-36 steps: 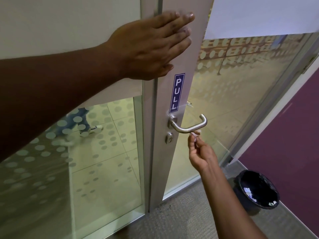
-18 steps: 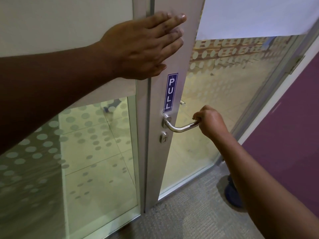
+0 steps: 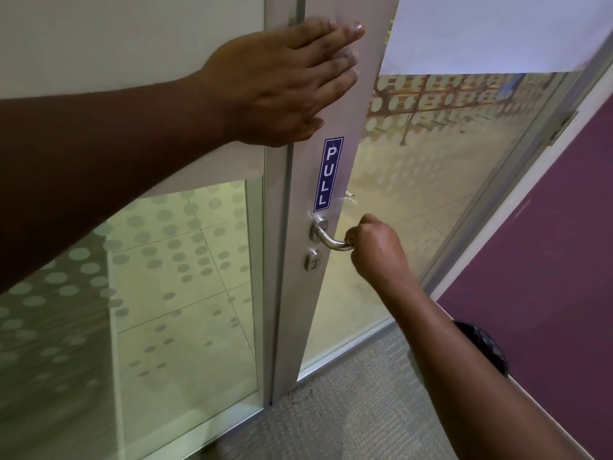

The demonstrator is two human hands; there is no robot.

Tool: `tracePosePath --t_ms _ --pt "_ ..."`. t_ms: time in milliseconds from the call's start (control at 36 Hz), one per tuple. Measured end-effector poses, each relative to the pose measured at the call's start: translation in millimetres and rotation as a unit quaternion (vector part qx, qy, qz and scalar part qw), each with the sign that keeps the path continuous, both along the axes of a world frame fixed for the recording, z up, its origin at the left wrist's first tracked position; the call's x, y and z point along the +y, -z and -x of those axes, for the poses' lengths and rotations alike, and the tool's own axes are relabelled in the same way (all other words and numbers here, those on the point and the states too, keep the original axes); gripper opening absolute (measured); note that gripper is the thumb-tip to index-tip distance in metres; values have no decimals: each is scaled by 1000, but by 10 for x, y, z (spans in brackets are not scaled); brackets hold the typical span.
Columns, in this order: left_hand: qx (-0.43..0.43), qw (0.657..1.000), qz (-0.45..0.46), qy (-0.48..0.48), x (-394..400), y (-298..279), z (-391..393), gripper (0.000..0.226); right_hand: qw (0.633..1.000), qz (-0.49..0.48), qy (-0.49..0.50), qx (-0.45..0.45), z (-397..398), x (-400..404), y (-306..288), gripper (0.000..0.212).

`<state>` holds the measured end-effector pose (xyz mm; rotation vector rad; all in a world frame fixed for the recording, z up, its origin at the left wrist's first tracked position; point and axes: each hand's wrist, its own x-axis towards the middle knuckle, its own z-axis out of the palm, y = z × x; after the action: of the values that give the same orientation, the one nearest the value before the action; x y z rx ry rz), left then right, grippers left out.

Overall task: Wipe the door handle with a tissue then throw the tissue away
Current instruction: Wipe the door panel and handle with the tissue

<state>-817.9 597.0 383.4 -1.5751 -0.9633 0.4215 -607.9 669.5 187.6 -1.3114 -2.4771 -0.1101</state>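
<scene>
Right hand (image 3: 376, 247) grip fisted around curved steel lever handle (image 3: 326, 236), centre frame; tissue hidden; lever's long axis runs left toward door edge. Left hand (image 3: 282, 84) flat.

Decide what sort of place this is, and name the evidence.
Probably an office or similar public building: a glass door with frosted dots, a blue PULL sign above a steel lever handle, and grey carpet.

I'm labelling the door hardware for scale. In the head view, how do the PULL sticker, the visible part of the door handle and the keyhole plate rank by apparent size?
1. PULL sticker, clearly largest.
2. Door handle: the right hand hides its outer end.
3. Keyhole plate, smallest.
</scene>
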Motion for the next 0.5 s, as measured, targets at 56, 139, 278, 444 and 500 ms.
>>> tracePosePath --t_ms 56,139,278,444,500 --pt "13 1000 -7 0 2 8 6 71 1000 5 -6 9 20 -53 19 31" --pt "20 1000 -9 -9 -1 11 4 71 999 16 -21 38 16 -132 50 32" --pt "32 999 -16 -11 -26 -8 -14 70 990 57 -60 112 -146 -132 83 29" --pt "41 999 -24 -8 -72 -46 -68 71 985 74 -56 147 -329 -228 140 26" --pt "40 999 -25 -5 -84 -53 -81 73 982 84 -48 163 -379 -271 157 28"
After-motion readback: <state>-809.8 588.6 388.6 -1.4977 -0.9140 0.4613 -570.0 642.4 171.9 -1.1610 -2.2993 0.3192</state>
